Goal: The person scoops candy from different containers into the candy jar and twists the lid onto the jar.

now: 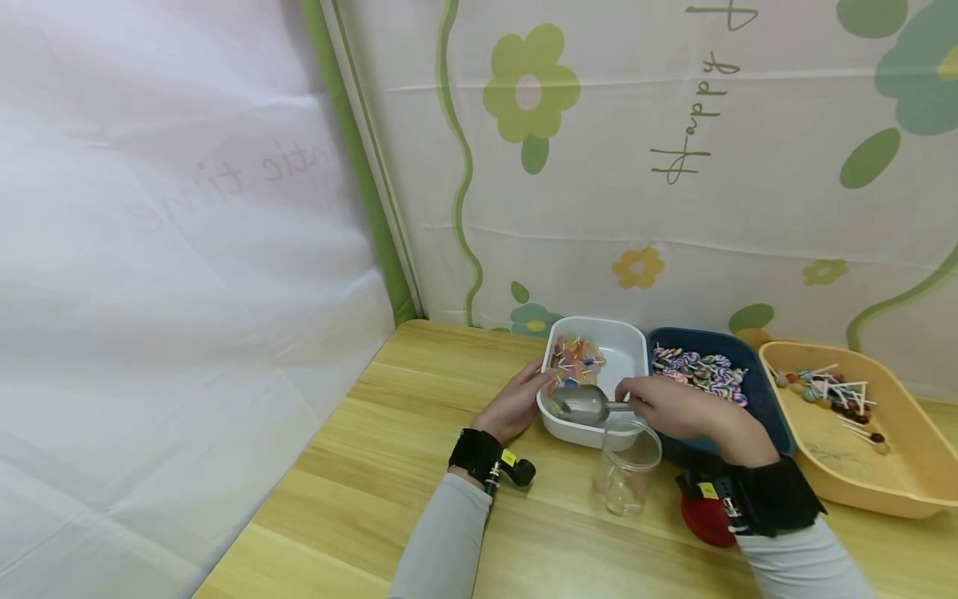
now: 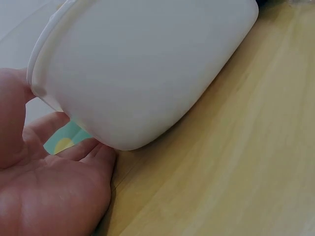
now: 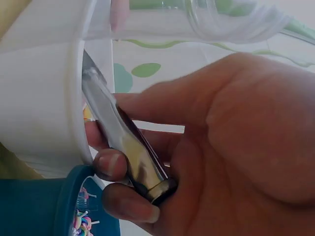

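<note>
In the head view, a white plastic bin (image 1: pixel 624 345) holds wrapped candies (image 1: pixel 576 358) in its left part. My left hand (image 1: pixel 516 403) holds the bin at its left side; in the left wrist view the thumb lies by the rim and other fingers touch the outer wall. My right hand (image 1: pixel 674 408) grips the handle of a metal scoop (image 1: pixel 587 405), its fingers curled round it in the right wrist view. The scoop's bowl lies inside the bin, at the near left; what is in it is hard to tell. A clear plastic cup (image 1: pixel 632 457) stands just in front of the bin.
To the right are a dark blue bin (image 1: pixel 759 374) of swirled candies and a yellow bin (image 1: pixel 891 466) with several lollipops. A round red object (image 1: pixel 705 520) lies under the right wrist. A printed curtain (image 1: pixel 584 208) hangs behind the wooden table (image 1: pixel 359 466).
</note>
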Tool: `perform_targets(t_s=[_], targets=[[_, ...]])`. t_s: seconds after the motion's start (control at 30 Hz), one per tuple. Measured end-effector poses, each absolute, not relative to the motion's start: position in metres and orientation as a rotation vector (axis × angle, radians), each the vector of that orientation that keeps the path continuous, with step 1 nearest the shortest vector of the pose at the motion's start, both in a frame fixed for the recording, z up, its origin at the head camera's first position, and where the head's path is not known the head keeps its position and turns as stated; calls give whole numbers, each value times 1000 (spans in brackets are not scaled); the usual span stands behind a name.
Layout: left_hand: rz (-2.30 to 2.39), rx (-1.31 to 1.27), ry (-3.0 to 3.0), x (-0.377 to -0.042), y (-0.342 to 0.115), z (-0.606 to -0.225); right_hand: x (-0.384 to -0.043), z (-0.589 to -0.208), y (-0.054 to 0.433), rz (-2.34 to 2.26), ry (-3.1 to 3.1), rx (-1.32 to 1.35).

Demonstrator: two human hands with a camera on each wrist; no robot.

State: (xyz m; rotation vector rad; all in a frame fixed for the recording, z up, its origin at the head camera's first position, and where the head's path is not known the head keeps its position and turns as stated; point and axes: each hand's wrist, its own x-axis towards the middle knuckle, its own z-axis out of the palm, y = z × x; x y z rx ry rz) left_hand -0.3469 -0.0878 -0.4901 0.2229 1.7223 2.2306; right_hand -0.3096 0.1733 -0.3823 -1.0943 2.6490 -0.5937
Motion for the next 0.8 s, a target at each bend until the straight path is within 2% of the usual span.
perform_targets(t_s=[0.8], targets=[[2248,220,1703,-347,-88,-489,-315,-382,188,-679,2636,-1025]])
